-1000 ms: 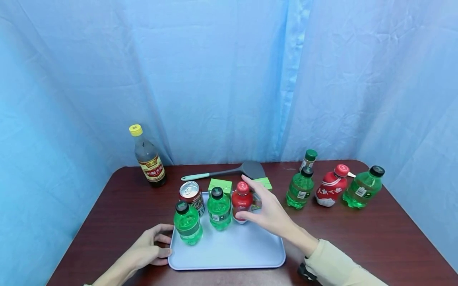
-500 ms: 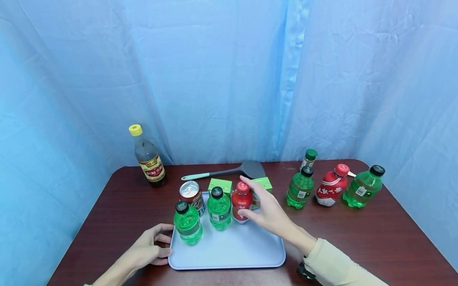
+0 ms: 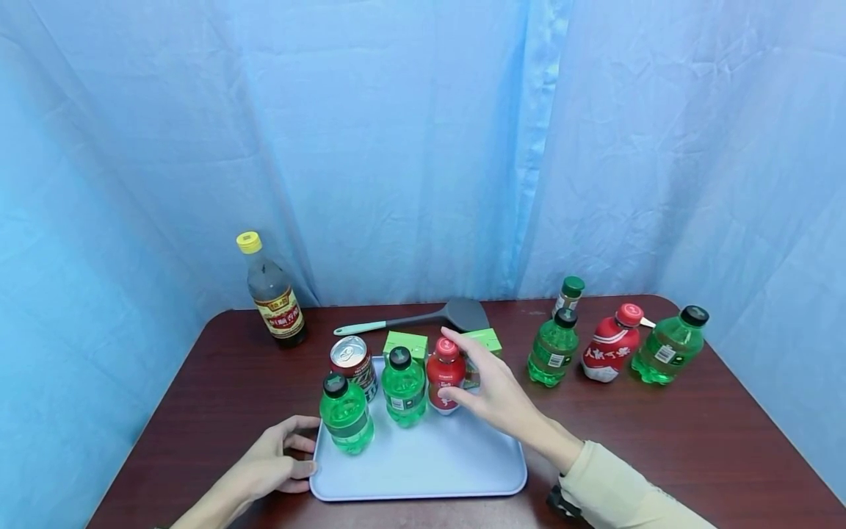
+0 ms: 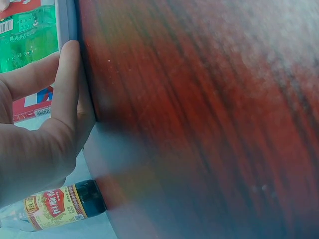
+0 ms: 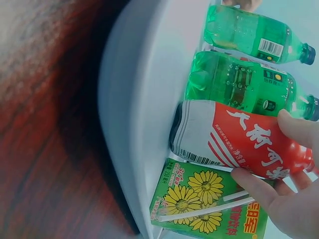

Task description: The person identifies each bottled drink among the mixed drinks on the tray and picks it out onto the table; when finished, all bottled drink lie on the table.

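Note:
A light blue tray [image 3: 423, 470] lies on the table. At its left rim my left hand [image 3: 271, 459] rests with fingertips and thumb against the edge. My right hand [image 3: 499, 397] holds a red cola bottle [image 5: 249, 134] around its upper part, thumb on one side and fingers on the other. This bottle stands upright on the tray. Left of it are two green soda bottles [image 3: 405, 389] with dark caps, and a soda can [image 3: 352, 367] partly hidden behind the nearer-left one. Two green drink cartons [image 5: 209, 199] stand at the tray's back, partly hidden by the bottles and the right hand.
Behind the tray lies a spatula [image 3: 423, 317]. A vinegar bottle [image 3: 277, 301] with a yellow cap stands back left. To the right are two more green soda bottles [image 3: 554, 349], another red cola bottle [image 3: 609, 347] and a green-capped jar [image 3: 570, 294]. A blue curtain [image 3: 410, 147] hangs behind.
My right thumb has moved slightly up and in against the red cola bottle. The left hand and the tray stay in place.

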Motion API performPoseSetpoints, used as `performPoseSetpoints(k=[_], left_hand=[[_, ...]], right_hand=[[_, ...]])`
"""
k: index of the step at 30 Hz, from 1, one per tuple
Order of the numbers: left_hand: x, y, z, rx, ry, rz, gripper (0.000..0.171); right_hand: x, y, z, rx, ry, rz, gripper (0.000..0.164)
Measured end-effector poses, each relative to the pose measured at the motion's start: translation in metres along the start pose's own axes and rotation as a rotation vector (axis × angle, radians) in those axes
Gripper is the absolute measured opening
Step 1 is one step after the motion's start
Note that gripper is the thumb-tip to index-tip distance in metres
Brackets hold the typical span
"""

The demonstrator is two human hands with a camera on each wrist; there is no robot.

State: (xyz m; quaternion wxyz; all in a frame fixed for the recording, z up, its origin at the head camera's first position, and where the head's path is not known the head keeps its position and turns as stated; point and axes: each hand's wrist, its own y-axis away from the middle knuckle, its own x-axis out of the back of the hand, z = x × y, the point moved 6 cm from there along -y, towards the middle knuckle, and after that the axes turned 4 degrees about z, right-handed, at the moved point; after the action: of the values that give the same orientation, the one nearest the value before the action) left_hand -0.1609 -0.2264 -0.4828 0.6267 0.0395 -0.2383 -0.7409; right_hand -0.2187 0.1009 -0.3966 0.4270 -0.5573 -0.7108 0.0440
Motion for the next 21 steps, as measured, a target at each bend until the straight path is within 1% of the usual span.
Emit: performPoseSetpoints(k=[10, 21], left_hand=[[0.0009, -0.0006, -0.0016, 0.005, -0.003, 0.005, 0.071], [0.0007, -0.0008, -0.0015, 0.0, -0.003, 0.003, 0.071]], right_hand=[[-0.0012, -0.0013, -0.0001, -0.002, -0.007, 0.005, 0.095], [-0.0015, -0.0008, -0.0006, 0.002, -0.045, 0.009, 0.094]])
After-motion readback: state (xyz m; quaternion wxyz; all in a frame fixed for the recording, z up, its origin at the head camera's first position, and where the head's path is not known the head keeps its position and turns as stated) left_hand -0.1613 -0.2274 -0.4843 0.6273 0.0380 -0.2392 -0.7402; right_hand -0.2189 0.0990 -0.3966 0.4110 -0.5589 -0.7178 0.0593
